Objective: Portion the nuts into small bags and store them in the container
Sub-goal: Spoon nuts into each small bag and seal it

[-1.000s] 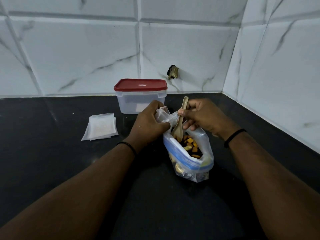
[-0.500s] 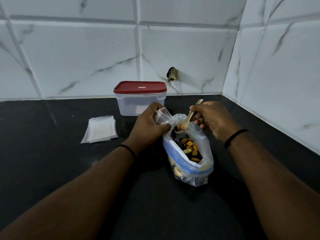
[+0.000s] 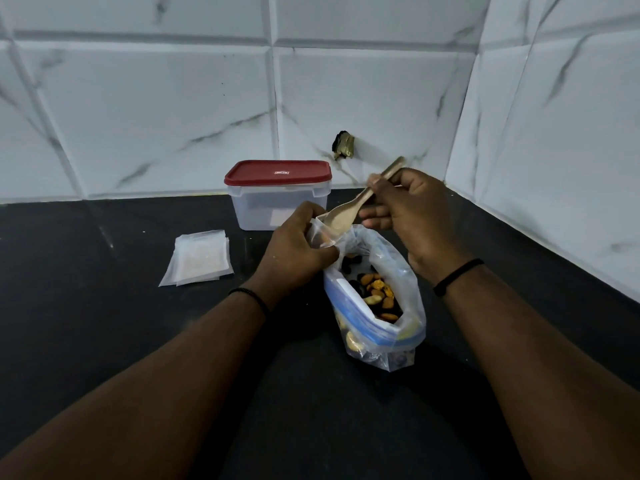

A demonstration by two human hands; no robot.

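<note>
Nuts (image 3: 375, 294) are seen in the large open bag (image 3: 398, 337), while a small bag (image 3: 320, 233) is pinched by the left hand (image 3: 298, 254) and a wooden spoon (image 3: 349, 213) is gripped over it by the right hand (image 3: 412, 216).

head view | looks forward-down | near counter (image 3: 104, 341) | faces tiled corner (image 3: 479, 98)

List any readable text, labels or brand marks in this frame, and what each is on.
None can be read.
Red lid of the container: a small white mark at its middle, too blurred to read.
Large bag of nuts: faint print low on the front, too small to read.
Stack of small bags: no print visible.
Wooden spoon: no marking visible.
</note>
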